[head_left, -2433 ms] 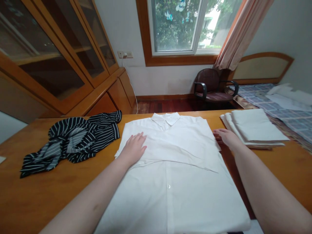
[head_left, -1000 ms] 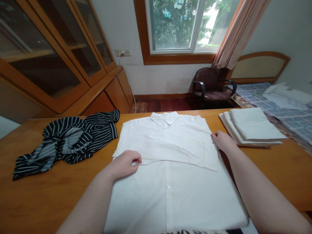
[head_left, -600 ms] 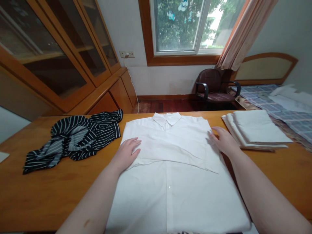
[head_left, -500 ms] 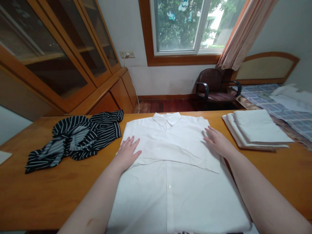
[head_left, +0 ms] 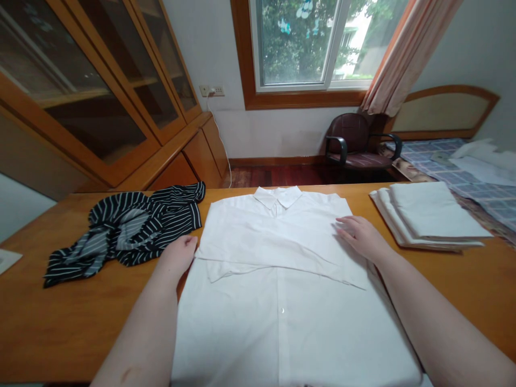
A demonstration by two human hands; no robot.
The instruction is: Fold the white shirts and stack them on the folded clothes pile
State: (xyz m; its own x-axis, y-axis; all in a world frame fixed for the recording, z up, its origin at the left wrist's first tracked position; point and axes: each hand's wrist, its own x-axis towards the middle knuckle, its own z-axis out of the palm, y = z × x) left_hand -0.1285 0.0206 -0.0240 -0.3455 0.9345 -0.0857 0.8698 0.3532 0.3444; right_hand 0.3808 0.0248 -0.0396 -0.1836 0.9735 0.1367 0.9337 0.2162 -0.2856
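Observation:
A white button-up shirt (head_left: 242,322) lies front side up on the table, collar at the far edge, its sleeves folded across the chest. My left hand (head_left: 180,257) is at the shirt's left edge, fingers curled closed on the sleeve fold there. On the right side of the chest rests my right hand (head_left: 360,235), palm down with fingers stretched out and touching the cloth.
A crumpled black-and-white striped garment (head_left: 133,226) lies on the wooden table (head_left: 80,328) at left. Folded white cloths (head_left: 435,209) are stacked at right. Beyond the table stand a glass-door cabinet (head_left: 133,107), an office chair (head_left: 355,142) and a bed (head_left: 479,172).
My left hand has slid left off the top of the shirt to its edge and closed there. The right hand's fingers have drawn slightly together, staying on the shirt.

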